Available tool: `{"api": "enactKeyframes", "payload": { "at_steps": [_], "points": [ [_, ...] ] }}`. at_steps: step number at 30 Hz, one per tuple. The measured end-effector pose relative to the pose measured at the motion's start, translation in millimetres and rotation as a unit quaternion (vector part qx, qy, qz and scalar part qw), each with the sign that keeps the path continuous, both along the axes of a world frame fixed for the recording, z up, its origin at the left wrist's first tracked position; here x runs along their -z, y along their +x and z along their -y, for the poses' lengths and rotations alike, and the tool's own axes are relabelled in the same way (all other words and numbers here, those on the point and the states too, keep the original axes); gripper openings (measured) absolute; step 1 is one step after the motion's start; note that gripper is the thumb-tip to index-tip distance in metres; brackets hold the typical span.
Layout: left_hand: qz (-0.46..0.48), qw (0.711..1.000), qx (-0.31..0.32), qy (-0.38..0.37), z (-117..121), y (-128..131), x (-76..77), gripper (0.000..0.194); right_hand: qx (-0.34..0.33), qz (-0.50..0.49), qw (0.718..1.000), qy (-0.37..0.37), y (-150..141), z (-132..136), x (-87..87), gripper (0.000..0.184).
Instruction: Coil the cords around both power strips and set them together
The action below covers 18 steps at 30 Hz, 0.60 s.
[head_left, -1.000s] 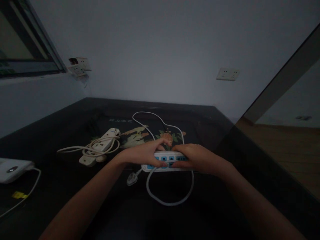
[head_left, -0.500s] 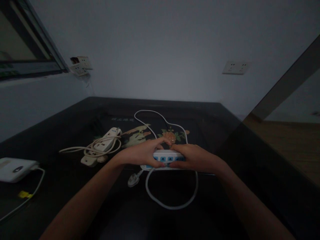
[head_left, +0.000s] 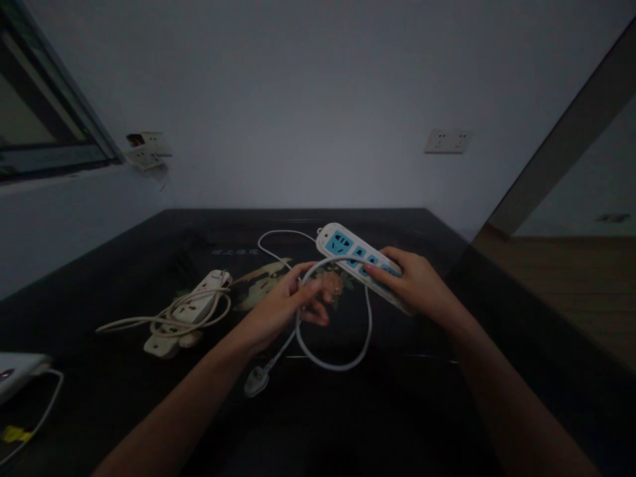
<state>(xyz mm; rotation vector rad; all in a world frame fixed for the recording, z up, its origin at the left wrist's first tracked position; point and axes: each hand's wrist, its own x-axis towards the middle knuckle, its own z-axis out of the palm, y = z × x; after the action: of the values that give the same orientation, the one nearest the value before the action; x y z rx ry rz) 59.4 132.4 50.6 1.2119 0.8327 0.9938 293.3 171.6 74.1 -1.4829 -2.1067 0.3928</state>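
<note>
My right hand grips a white power strip with blue sockets and holds it tilted above the dark table. Its white cord hangs in a loop below. My left hand pinches that cord near the top of the loop, thumb and fingers closed on it. The cord's plug lies on the table below my left wrist. Another stretch of the cord curves back over the table behind my hands.
A cream power strip wrapped in its own cord lies to the left. A white device with a cable sits at the far left edge. Wall sockets are on the back wall, others at the left corner.
The blue-socket strip was lying under both hands on the table; my right hand has lifted it up and to the right, and my left hand has moved onto the cord.
</note>
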Motion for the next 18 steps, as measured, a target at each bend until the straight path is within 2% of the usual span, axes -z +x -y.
{"api": "enactKeyframes", "payload": {
  "at_steps": [4,9,15,18],
  "points": [
    [-0.102,0.988,-0.082,0.088,3,0,-3.5,0.027,0.011,-0.008,1.0,-0.008,6,-2,1.1,0.047],
    [-0.228,0.934,-0.181,0.206,0,-14,-9.7,0.023,-0.03,-0.029,0.999,-0.03,3,1,0.3,0.044],
    [-0.276,0.893,-0.256,0.247,-1,-31,-22.5,0.021,-0.079,-0.033,0.993,-0.076,-7,9,0.5,0.044],
    [-0.295,0.876,-0.274,0.265,-1,-38,-28.2,0.018,-0.088,0.021,0.994,-0.06,-17,16,2.9,0.044]
  ]
}}
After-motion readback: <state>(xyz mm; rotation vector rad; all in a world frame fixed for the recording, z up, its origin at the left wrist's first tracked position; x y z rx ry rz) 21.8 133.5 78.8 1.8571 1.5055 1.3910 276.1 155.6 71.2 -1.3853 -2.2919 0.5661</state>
